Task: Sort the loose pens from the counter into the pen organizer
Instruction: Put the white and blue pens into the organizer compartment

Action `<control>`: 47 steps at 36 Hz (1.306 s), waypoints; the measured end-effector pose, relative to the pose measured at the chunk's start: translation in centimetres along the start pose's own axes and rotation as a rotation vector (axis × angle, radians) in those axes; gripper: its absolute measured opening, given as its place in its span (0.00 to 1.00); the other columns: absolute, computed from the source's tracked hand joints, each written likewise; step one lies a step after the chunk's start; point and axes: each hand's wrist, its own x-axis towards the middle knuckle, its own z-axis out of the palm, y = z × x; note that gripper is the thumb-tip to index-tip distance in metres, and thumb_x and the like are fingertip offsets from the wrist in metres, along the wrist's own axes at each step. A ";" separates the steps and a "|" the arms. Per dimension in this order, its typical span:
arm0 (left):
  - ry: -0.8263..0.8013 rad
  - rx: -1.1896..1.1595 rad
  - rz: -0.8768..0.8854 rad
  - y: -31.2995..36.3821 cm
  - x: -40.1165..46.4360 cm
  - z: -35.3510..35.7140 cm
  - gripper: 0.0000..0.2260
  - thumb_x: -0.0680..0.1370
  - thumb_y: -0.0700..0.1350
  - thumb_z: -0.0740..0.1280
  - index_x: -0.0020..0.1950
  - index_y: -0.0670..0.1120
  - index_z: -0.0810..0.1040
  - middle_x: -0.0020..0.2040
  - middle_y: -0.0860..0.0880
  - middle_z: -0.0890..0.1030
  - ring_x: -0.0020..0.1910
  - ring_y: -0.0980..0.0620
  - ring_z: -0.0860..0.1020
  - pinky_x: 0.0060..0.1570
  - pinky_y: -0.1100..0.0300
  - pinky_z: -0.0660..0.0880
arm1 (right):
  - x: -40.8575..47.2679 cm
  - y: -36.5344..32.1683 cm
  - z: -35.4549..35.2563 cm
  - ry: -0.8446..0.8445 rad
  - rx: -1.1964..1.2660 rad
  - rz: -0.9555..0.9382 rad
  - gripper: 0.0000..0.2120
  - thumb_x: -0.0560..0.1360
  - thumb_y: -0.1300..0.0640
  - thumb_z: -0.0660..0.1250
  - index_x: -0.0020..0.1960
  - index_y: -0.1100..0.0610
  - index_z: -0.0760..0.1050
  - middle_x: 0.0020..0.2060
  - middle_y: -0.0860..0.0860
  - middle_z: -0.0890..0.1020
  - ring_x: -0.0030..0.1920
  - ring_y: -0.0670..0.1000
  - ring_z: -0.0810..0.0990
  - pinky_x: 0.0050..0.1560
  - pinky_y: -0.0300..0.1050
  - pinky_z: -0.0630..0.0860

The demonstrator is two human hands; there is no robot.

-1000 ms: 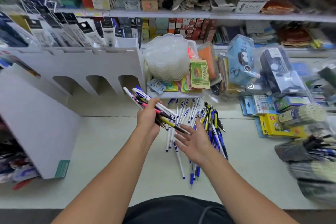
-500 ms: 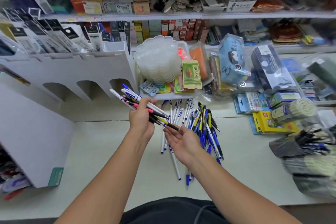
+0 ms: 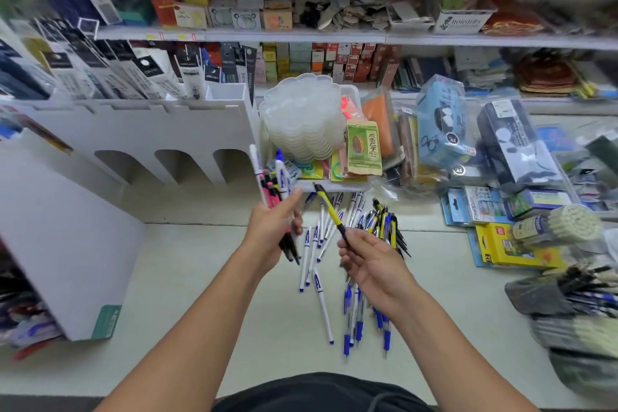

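white pen organizer (image 3: 140, 130) stands at the counter's (image 3: 200, 278) back left, its arched slots facing me and within reach. loose pens (image 3: 351, 264) lie heaped on the counter between my arms, white-blue ones to the left, yellow ones to the right. left hand (image 3: 272, 231) is wrapped round a bundle of pens (image 3: 272, 182), held upright so the ends line up. right hand (image 3: 374, 261) pinches one yellow pen (image 3: 329, 211) by its tip, angled toward the bundle, probably to add it.

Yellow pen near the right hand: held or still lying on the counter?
Held. The right hand pinches the yellow pen at its black lower end, and the pen angles up clear of the counter.
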 end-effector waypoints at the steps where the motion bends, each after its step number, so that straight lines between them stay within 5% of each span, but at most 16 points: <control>1: -0.040 -0.006 -0.017 -0.4 -0.3 0.5 0.07 0.79 0.45 0.72 0.46 0.44 0.77 0.29 0.49 0.73 0.25 0.52 0.70 0.26 0.60 0.70 | -0.1 0.2 0.7 -0.013 -0.036 -0.025 0.07 0.79 0.64 0.68 0.55 0.65 0.79 0.38 0.56 0.82 0.36 0.48 0.80 0.37 0.37 0.80; 8: -0.050 0.208 0.047 -2.1 -1.5 1.2 0.16 0.73 0.48 0.78 0.44 0.35 0.80 0.35 0.43 0.79 0.33 0.47 0.76 0.36 0.55 0.76 | -0.3 0.6 1.7 0.009 -0.603 -0.303 0.01 0.74 0.65 0.75 0.45 0.61 0.83 0.37 0.55 0.86 0.36 0.45 0.81 0.41 0.39 0.78; 11: -0.063 0.469 0.109 -2.2 -1.7 0.5 0.08 0.74 0.43 0.76 0.40 0.42 0.81 0.31 0.50 0.81 0.29 0.55 0.76 0.33 0.63 0.73 | 0.0 -0.4 0.6 -0.023 -0.809 -0.319 0.01 0.74 0.63 0.75 0.45 0.59 0.86 0.35 0.53 0.85 0.34 0.44 0.79 0.40 0.38 0.75; 15: -0.098 0.863 0.187 -3.3 -1.7 -0.5 0.06 0.74 0.43 0.74 0.39 0.47 0.78 0.32 0.48 0.78 0.29 0.51 0.74 0.31 0.62 0.69 | 0.3 -2.6 0.2 0.125 -0.805 -0.503 0.13 0.79 0.54 0.71 0.63 0.46 0.79 0.53 0.42 0.83 0.53 0.43 0.81 0.49 0.37 0.77; 19: -0.233 1.129 0.263 -4.2 -2.1 -1.1 0.04 0.74 0.45 0.71 0.43 0.52 0.77 0.36 0.52 0.80 0.32 0.51 0.77 0.27 0.67 0.68 | 0.8 -4.1 1.5 -0.045 -0.944 -0.694 0.22 0.83 0.47 0.63 0.76 0.43 0.67 0.72 0.38 0.71 0.71 0.38 0.69 0.68 0.40 0.69; 24: -0.296 1.130 0.242 -4.4 -2.3 -0.8 0.08 0.73 0.45 0.71 0.38 0.53 0.73 0.36 0.49 0.80 0.35 0.47 0.78 0.36 0.56 0.74 | 1.3 -4.0 3.6 -0.116 -1.190 -0.477 0.23 0.85 0.45 0.54 0.65 0.59 0.79 0.64 0.55 0.81 0.66 0.54 0.77 0.67 0.49 0.71; 29: -0.319 1.120 0.224 -4.0 -2.0 -1.6 0.03 0.73 0.46 0.71 0.44 0.51 0.78 0.37 0.51 0.82 0.34 0.50 0.81 0.32 0.60 0.75 | 1.2 -1.2 3.6 -0.278 -1.230 -0.434 0.23 0.84 0.39 0.54 0.63 0.52 0.80 0.53 0.49 0.85 0.57 0.49 0.81 0.63 0.47 0.76; 32: -0.286 0.996 0.191 -3.8 -2.0 -1.9 0.05 0.73 0.45 0.73 0.42 0.50 0.77 0.37 0.48 0.81 0.31 0.51 0.78 0.34 0.59 0.74 | 1.2 -1.7 3.3 0.035 -0.822 -0.588 0.23 0.83 0.39 0.53 0.74 0.46 0.71 0.64 0.38 0.79 0.66 0.39 0.74 0.62 0.25 0.65; 35: -0.303 0.930 0.156 -3.6 -2.1 -1.6 0.05 0.72 0.45 0.73 0.42 0.51 0.78 0.37 0.48 0.81 0.32 0.51 0.78 0.38 0.50 0.79 | 1.8 -1.4 2.9 -0.076 -0.793 -0.454 0.36 0.76 0.25 0.48 0.79 0.41 0.62 0.76 0.36 0.65 0.76 0.39 0.62 0.75 0.37 0.57; 37: -0.353 0.904 0.124 -3.4 -2.3 -1.3 0.05 0.71 0.46 0.73 0.42 0.51 0.78 0.38 0.46 0.82 0.33 0.49 0.79 0.39 0.44 0.82 | 1.8 -0.9 2.9 -0.203 -0.909 -0.326 0.37 0.76 0.24 0.45 0.80 0.39 0.60 0.78 0.37 0.62 0.77 0.42 0.61 0.77 0.44 0.55; 40: -0.347 0.836 0.070 -3.0 -2.4 -1.3 0.08 0.72 0.46 0.75 0.43 0.46 0.78 0.34 0.47 0.81 0.32 0.50 0.78 0.39 0.47 0.81 | 2.1 -1.4 3.3 -0.006 -0.593 -0.406 0.33 0.80 0.30 0.47 0.80 0.44 0.61 0.77 0.43 0.65 0.76 0.43 0.64 0.75 0.46 0.60; 43: -0.358 0.722 0.000 -2.5 -2.5 -1.4 0.08 0.76 0.47 0.76 0.45 0.44 0.80 0.34 0.50 0.82 0.33 0.52 0.79 0.38 0.54 0.80 | 1.6 -2.6 2.3 0.334 -0.395 -0.397 0.21 0.84 0.42 0.57 0.68 0.55 0.74 0.61 0.52 0.79 0.58 0.50 0.80 0.56 0.45 0.77; 47: -0.435 0.415 -0.139 -1.7 -3.2 -1.0 0.06 0.77 0.40 0.74 0.52 0.40 0.81 0.38 0.44 0.81 0.32 0.53 0.78 0.34 0.61 0.76 | 0.7 -2.3 0.5 0.055 -0.742 -0.152 0.08 0.80 0.53 0.69 0.52 0.57 0.81 0.45 0.55 0.84 0.40 0.50 0.82 0.38 0.43 0.77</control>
